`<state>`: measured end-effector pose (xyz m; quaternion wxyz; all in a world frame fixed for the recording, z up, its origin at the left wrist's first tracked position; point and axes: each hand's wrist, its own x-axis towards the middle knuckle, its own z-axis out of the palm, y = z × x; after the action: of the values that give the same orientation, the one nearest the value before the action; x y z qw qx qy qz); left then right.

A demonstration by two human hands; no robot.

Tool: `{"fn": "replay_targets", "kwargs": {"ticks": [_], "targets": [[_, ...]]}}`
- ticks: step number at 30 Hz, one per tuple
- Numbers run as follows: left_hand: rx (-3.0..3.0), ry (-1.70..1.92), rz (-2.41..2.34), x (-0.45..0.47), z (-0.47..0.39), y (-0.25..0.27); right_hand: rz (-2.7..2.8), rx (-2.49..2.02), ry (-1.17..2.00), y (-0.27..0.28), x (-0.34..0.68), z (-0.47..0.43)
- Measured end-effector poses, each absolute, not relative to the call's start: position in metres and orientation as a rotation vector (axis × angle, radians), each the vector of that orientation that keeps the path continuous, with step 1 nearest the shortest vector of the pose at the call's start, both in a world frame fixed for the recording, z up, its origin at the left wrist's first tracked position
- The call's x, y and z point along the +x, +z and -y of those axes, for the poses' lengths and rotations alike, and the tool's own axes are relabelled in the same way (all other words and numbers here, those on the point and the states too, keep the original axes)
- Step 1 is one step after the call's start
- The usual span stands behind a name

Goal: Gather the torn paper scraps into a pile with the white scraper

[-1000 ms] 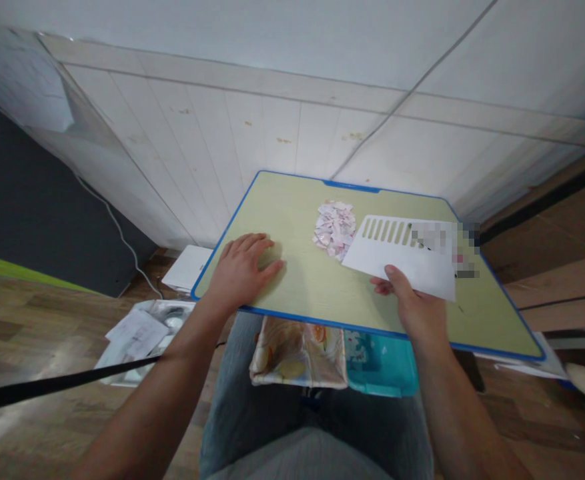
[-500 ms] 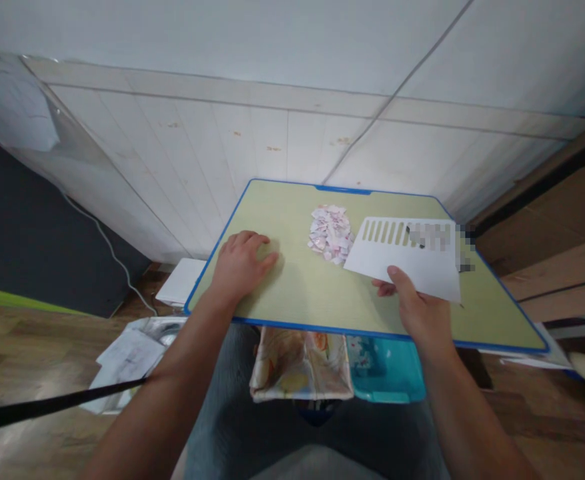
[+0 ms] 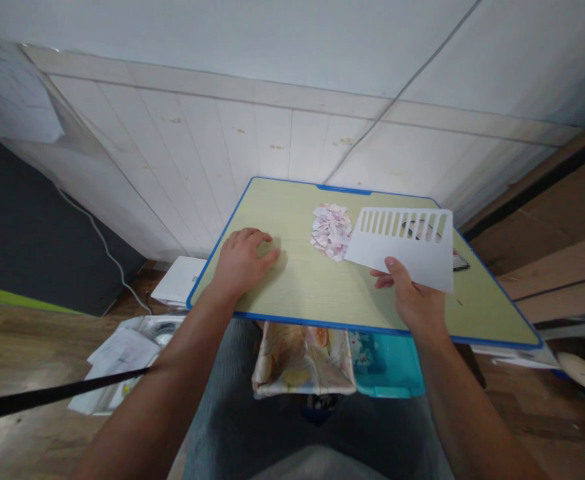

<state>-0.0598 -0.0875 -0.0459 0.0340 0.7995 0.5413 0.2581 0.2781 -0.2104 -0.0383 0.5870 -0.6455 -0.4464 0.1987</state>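
Note:
My right hand [image 3: 412, 293] grips the lower edge of a white slotted sheet [image 3: 397, 252], thumb on top and fingers beneath. A row of long slots runs along the sheet's far side, and its left corner reaches the pile of torn paper pieces [image 3: 331, 231]. My left hand [image 3: 247, 260] rests near the left side of the yellow tabletop [image 3: 292, 287], fingers apart and holding nothing. Behind the sheet, partly hidden, lies a dark-edged flat object [image 3: 461, 260] that I cannot make out.
A patterned cloth-lined bin [image 3: 305, 380] and a turquoise plastic bin [image 3: 389, 380] sit below the table's front edge. The white panelled wall [image 3: 267, 143] stands behind the table. Cardboard [image 3: 552, 260] is at the right, and papers [image 3: 122, 353] lie at the lower left.
My right hand has shifted the white slotted sheet slightly up and left. The left hand stays nearly in place, and the camera view has moved a little.

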Motion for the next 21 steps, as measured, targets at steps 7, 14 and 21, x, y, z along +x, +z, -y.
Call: {"fn": "replay_targets", "kwargs": {"ticks": [7,14,21], "targets": [[2.463,0.796,-1.637,-0.062,0.087,-0.046,0.943,-1.556,0.428,-0.034,0.283,0.216],[2.463,0.874,-1.600,-0.063,0.088,-0.046,0.998,-1.586,0.422,-0.029,0.292,0.230],[2.434,0.887,-1.620,-0.062,0.088,-0.047,1.130,-1.596,0.362,-0.026,0.305,0.248]]}}
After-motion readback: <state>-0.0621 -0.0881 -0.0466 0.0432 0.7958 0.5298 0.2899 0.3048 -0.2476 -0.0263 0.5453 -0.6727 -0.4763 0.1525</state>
